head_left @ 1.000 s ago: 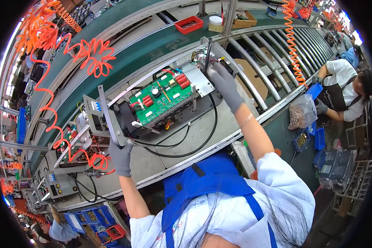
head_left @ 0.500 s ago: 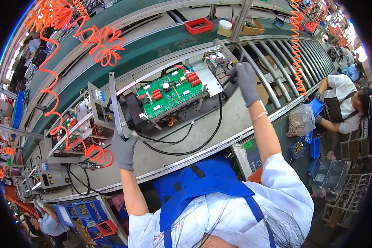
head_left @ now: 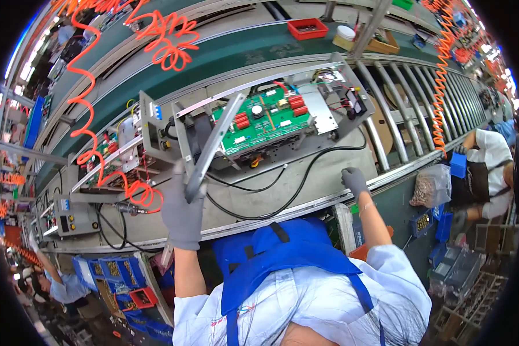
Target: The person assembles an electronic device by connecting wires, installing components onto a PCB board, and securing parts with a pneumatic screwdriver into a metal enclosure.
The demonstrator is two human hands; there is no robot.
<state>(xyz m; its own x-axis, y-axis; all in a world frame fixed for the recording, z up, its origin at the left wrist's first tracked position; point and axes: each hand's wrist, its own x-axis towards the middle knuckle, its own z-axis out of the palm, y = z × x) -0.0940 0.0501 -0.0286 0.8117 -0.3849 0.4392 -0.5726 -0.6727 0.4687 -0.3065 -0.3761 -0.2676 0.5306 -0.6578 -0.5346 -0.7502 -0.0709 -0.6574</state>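
My left hand [head_left: 183, 214], in a grey glove, is closed around the lower end of a long flat grey metal bar [head_left: 215, 141]. The bar slants up and to the right, across the left part of an open metal chassis [head_left: 319, 108]. Inside the chassis lies a green circuit board [head_left: 266, 137] with red components and a white round part. My right hand [head_left: 355, 180], gloved too, is apart from the chassis near the bench's front edge. Its fingers are curled and nothing shows in them. A black cable [head_left: 301, 183] runs from the chassis's right end and loops in front of it.
To the left stands another open unit [head_left: 151, 124], with a coiled orange air hose [head_left: 86, 121] hanging over it. Metal rollers [head_left: 406, 109] continue the bench on the right. Beyond is a green conveyor [head_left: 259, 55] with a red bin [head_left: 307, 29]. A co-worker [head_left: 484, 161] is at the right.
My right hand has left the chassis's right end and come down toward the bench edge. The bar in my left hand has tilted from nearly upright to the right. The view has shifted.
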